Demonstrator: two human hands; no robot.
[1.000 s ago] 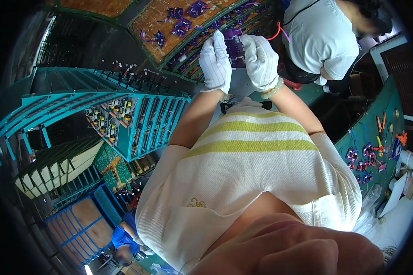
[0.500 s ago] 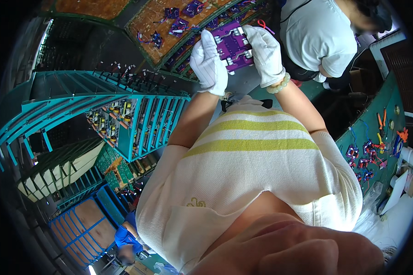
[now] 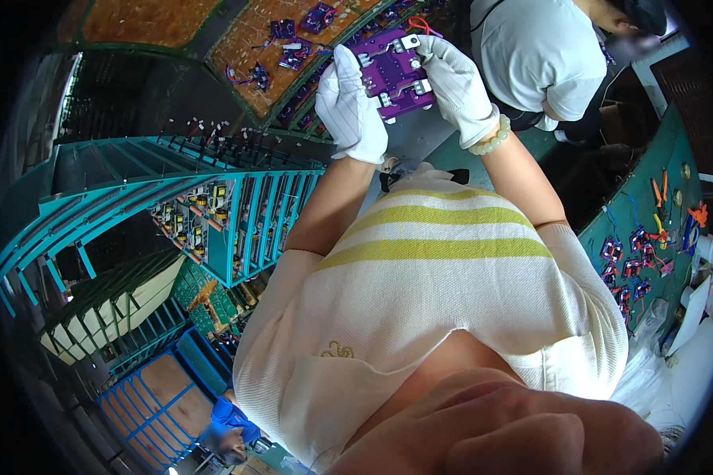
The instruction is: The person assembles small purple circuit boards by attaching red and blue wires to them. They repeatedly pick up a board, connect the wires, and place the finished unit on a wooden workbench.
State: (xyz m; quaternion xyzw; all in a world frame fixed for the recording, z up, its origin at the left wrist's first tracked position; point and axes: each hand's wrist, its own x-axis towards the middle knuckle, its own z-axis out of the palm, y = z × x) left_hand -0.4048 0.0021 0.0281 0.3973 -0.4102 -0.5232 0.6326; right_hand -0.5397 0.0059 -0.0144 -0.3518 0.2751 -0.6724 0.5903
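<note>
Purple circuit board sits tilted at upper centre, gripped between gloved left hand and right hand closed on its opposite edges.

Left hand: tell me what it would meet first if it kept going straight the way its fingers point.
The left hand points up and away from the body, beside the purple circuit board both hands hold. Straight on, it would probably first reach the orange work surface scattered with small purple boards; depth is unclear.
</note>
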